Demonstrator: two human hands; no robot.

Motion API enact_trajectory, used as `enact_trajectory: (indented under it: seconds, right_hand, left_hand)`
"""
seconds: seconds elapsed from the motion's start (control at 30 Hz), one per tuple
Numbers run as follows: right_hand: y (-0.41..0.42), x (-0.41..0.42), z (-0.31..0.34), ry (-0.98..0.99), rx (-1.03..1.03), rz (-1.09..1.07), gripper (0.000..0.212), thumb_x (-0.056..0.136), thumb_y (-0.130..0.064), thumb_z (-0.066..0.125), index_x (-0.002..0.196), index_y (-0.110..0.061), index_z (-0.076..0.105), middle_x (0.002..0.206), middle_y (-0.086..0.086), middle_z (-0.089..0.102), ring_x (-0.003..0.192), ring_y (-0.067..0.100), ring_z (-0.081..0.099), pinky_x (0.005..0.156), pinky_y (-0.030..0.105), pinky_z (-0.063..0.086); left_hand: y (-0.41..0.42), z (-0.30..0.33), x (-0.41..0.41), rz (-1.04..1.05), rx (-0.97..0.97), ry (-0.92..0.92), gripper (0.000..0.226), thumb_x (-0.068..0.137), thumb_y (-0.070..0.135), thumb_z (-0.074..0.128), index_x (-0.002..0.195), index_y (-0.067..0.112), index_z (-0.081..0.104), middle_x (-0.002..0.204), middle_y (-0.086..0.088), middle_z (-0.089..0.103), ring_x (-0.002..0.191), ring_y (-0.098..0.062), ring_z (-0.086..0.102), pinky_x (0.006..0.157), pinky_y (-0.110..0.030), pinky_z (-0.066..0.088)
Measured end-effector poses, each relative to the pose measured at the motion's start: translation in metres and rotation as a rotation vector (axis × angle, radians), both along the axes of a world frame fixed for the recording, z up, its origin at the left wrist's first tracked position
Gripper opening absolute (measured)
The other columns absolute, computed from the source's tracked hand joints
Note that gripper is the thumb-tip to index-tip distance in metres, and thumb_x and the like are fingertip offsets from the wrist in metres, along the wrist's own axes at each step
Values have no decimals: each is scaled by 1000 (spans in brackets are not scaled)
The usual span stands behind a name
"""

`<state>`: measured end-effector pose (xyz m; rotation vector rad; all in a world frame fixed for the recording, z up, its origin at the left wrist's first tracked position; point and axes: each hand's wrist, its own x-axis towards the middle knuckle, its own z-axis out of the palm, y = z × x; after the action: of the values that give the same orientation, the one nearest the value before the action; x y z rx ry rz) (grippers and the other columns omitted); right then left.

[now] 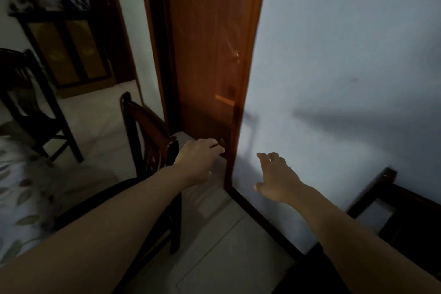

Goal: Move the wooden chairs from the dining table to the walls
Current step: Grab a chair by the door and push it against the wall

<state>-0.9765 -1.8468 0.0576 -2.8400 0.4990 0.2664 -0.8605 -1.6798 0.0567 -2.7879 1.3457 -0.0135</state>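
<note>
I am reaching both arms toward the wall (346, 43), my left hand (199, 159) curled loosely and my right hand (278, 178) spread wide, both holding nothing, beside a wooden chair (145, 126) by the door frame (210, 55), likely needing gripping next.

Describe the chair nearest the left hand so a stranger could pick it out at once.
Start at the reddish wooden door in the middle. Just left of its foot stands a dark wooden chair, its top rail running toward the left hand. Unlike the chair by the cabinet far left, it sits beside the door.
</note>
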Motion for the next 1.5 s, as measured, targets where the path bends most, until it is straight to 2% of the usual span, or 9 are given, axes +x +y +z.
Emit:
enact_trajectory:
  seconds: [0.37,0.5,0.67,0.8,1.0,1.17,1.3,1.43,1.5]
  right_hand:
    - [121,133,-2,-34,32,209,75,85,-37,64,145,-19,23,148,11,29,135,31,32,109,44,36]
    - [134,185,-13,-21,61,273,77,86,-38,64,145,-18,20,147,14,28,138,32,26,111,44,32]
    - [134,252,-30,-33,96,304,74,85,-38,64,142,-15,23,141,16,35,131,33,34,107,46,37]
    - [139,295,-50,25,132,309,80,85,-37,65,146,-14,18,146,15,31,135,32,32,109,43,37]
    - [157,339,-78,24,165,254,76,84,-30,67,143,-15,21,137,13,40,126,29,43,99,37,43]
    - [170,364,-96,-81,165,116,52,87,-29,65,128,-15,36,115,6,61,104,23,62,74,30,46]
    - [176,370,-105,-207,-28,48,27,91,-27,60,111,-15,47,101,3,69,90,21,67,61,28,38]
    - [178,361,-109,-235,-73,55,32,84,-29,69,105,-15,49,91,3,70,83,22,68,55,28,36]
    - [179,351,-106,-238,-65,60,36,82,-34,71,104,-15,50,88,2,69,82,21,68,54,28,36]
  left_hand:
    - [120,-5,99,231,-54,95,68,84,13,58,145,24,31,151,1,33,137,-22,32,109,-39,28]
    - [131,-15,138,276,-42,96,73,82,11,60,146,23,27,151,-1,33,136,-23,33,109,-40,30]
    - [124,-28,191,316,-10,83,81,77,10,66,146,21,26,146,-1,37,133,-22,37,107,-40,34]
    - [114,-46,229,321,0,67,85,75,8,69,147,21,25,150,-3,33,136,-23,33,111,-43,31]
    - [108,-68,287,278,88,-5,79,80,9,65,146,21,25,153,-3,27,140,-23,26,109,-42,32]
    - [102,-82,327,180,167,-48,66,82,11,64,141,22,35,150,-5,32,142,-24,23,110,-44,28]
    - [98,-89,348,66,175,-133,34,87,9,53,120,17,52,120,-5,57,117,-23,49,102,-38,33]
    - [99,-85,355,-173,218,-205,24,89,4,47,106,17,58,98,-1,62,93,-22,57,93,-34,39]
    - [101,-79,351,-255,223,-177,24,88,2,48,104,17,58,98,-2,61,92,-22,58,86,-33,42]
